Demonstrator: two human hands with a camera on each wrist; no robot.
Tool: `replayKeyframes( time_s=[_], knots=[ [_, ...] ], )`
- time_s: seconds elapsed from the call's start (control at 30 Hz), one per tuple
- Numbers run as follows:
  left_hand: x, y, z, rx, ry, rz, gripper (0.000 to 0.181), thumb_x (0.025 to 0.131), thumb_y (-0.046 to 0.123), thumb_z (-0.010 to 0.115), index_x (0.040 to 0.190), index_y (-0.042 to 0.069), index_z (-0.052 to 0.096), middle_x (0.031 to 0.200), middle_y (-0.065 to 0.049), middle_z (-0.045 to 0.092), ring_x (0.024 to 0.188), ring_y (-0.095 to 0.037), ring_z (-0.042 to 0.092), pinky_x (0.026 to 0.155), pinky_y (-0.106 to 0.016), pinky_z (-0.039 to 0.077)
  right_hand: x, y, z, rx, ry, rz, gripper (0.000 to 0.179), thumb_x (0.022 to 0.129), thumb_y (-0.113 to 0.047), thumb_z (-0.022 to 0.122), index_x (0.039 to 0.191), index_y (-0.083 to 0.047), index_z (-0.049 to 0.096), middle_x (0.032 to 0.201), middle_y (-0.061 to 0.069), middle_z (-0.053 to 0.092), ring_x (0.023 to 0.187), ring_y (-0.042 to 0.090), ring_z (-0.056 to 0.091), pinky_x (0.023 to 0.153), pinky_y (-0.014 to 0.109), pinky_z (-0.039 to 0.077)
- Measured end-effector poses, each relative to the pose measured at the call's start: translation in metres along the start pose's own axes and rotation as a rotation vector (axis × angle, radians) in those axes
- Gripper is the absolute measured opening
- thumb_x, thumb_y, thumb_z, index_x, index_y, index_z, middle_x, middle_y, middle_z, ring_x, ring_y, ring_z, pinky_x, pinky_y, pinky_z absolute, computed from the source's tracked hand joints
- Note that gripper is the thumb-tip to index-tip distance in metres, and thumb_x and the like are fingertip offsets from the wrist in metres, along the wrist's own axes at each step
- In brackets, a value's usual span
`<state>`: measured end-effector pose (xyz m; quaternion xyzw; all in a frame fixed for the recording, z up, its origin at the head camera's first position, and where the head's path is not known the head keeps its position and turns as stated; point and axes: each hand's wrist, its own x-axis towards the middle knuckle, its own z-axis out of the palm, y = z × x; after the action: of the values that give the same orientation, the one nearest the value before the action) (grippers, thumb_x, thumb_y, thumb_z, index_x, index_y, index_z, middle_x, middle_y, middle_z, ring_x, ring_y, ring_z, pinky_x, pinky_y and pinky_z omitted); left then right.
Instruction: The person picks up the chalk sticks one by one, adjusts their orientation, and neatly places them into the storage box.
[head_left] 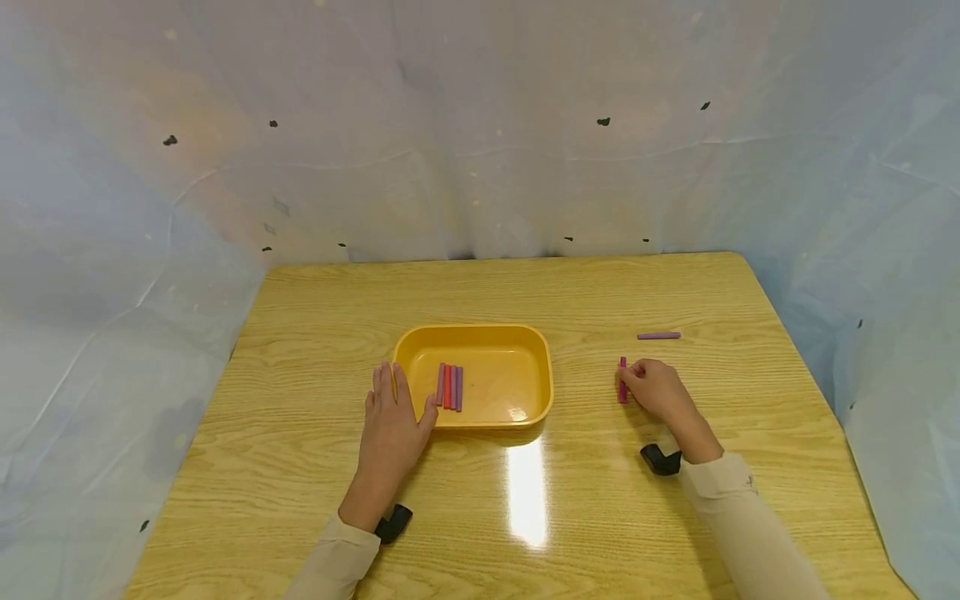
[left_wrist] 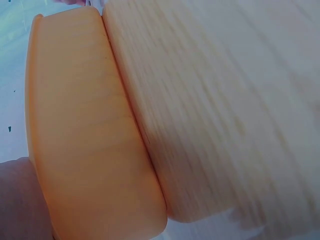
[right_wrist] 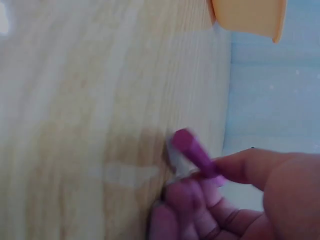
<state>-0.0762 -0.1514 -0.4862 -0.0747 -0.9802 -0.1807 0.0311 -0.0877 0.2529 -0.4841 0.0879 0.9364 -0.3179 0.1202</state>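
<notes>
A yellow tray (head_left: 540,367) sits mid-table with three short sticks (head_left: 449,387) lying side by side in its left part. My left hand (head_left: 392,421) lies flat on the table, fingers straight against the tray's left wall (left_wrist: 95,135). My right hand (head_left: 654,387) rests to the right and pinches a magenta stick (head_left: 622,379) between thumb and fingers; the right wrist view shows that stick (right_wrist: 192,150) tipped up from the wood. A purple stick (head_left: 658,336) lies flat just beyond the right hand.
The wooden table (head_left: 315,333) is bounded by pale plastic sheeting behind and on both sides. A bright glare patch (head_left: 527,492) lies in front of the tray. Black wrist mounts (head_left: 660,459) sit at both cuffs.
</notes>
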Motion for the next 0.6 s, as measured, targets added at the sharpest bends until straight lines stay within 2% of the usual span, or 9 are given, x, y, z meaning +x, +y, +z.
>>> replayKeyframes(
  time_s=[0.1,0.17,0.3,0.43,0.5,0.6],
  knots=[
    [0.0,0.0,0.0,-0.001,0.001,0.0,0.08,0.094,0.047,0.042,0.145,-0.007,0.015,0.15,-0.027,0.01,0.139,-0.037,0.007,0.107,-0.055,0.017,0.001,0.001,0.004,0.062,0.027,-0.047,0.034,0.097,-0.035,0.047,0.09,-0.004,0.06,0.074,0.006,0.056,0.064,0.018,0.051,0.057,0.03,0.041],
    [0.0,0.0,0.0,-0.001,0.004,0.001,0.08,0.094,0.047,0.042,0.145,-0.008,0.015,0.15,-0.027,0.011,0.139,-0.037,0.007,0.107,-0.055,0.017,0.001,0.001,0.006,0.151,0.029,-0.068,0.037,0.097,-0.037,0.048,0.094,-0.003,0.061,0.083,0.009,0.06,0.07,0.019,0.056,0.061,0.03,0.046],
    [0.0,0.001,-0.001,-0.001,0.006,0.001,0.079,0.094,0.046,0.043,0.145,-0.008,0.015,0.15,-0.027,0.011,0.139,-0.037,0.007,0.107,-0.055,0.017,0.002,0.0,0.011,0.444,-0.017,-0.077,0.045,0.096,-0.038,0.048,0.103,0.004,0.06,0.096,0.014,0.061,0.081,0.02,0.063,0.069,0.032,0.054],
    [0.0,0.001,0.0,0.001,0.005,-0.001,0.079,0.094,0.045,0.045,0.145,-0.008,0.015,0.15,-0.027,0.011,0.139,-0.037,0.007,0.107,-0.055,0.017,0.002,-0.003,0.012,0.74,-0.065,-0.068,0.054,0.096,-0.037,0.048,0.112,0.015,0.051,0.096,0.014,0.058,0.083,0.018,0.063,0.076,0.035,0.053],
    [0.0,0.001,0.0,0.002,0.004,-0.001,0.079,0.094,0.045,0.045,0.145,-0.008,0.015,0.15,-0.027,0.011,0.139,-0.037,0.007,0.107,-0.055,0.017,0.002,-0.006,0.011,0.846,-0.073,-0.077,0.056,0.096,-0.036,0.048,0.113,0.017,0.047,0.096,0.014,0.057,0.082,0.016,0.062,0.078,0.035,0.053],
    [0.0,0.002,-0.001,-0.002,0.005,-0.002,0.079,0.094,0.044,0.046,0.145,-0.008,0.016,0.15,-0.027,0.011,0.139,-0.037,0.007,0.107,-0.055,0.017,0.0,-0.009,0.008,0.968,-0.078,-0.098,0.051,0.096,-0.034,0.049,0.109,0.015,0.048,0.098,0.015,0.056,0.083,0.016,0.061,0.079,0.034,0.052]
  ],
)
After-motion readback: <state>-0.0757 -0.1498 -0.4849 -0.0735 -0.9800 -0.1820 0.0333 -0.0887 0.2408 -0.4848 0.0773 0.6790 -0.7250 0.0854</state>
